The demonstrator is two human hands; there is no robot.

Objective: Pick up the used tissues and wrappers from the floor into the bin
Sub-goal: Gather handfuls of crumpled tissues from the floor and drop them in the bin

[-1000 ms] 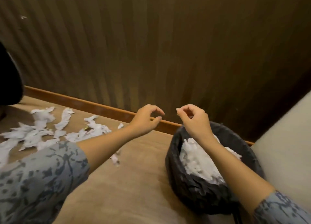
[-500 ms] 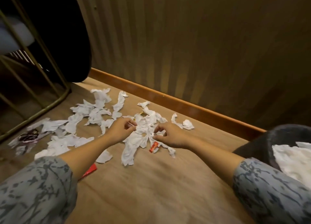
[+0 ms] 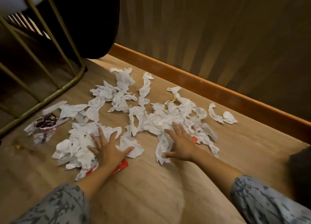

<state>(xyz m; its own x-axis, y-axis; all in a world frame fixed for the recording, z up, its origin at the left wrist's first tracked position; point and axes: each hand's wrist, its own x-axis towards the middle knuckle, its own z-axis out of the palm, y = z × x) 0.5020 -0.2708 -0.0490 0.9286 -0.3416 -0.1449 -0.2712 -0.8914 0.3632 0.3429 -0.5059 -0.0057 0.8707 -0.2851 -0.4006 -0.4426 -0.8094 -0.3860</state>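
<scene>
We observed only a dark, blurred edge of the bin [image 3: 301, 171] at the right margin of the head view; its contents could not be determined from this view. The used tissues [image 3: 156, 121] lay scattered on the floor [image 3: 151, 186], forming a loose spread from the gold metal frame [image 3: 55, 90] on the left to two small separate pieces [image 3: 222, 117] near the skirting board [image 3: 210, 87] on the right. Wrappers were mixed among them: a dark purple wrapper [image 3: 46, 122] at the left edge of the spread, a red wrapper [image 3: 120, 167] partly under the left forearm, a second red wrapper [image 3: 195, 139] just beside the right hand, and a yellow wrapper [image 3: 170, 102] lying on the central tissues. Our left hand [image 3: 106, 149] rested palm down on the left-hand heap of tissues with its fingers straight and spread, gripping nothing. Our right hand [image 3: 180, 144] rested likewise on the central heap, fingers extended and splayed, thumb out to the left, and also gripped nothing. Both forearms emerged from grey patterned sleeves [image 3: 262, 202]. The floor was a light brown wood-grain surface. A brown ribbed wall [image 3: 210, 30] rose behind the orange-brown skirting board, and a black rounded object [image 3: 90, 21] stood at the upper left beside the frame.
</scene>
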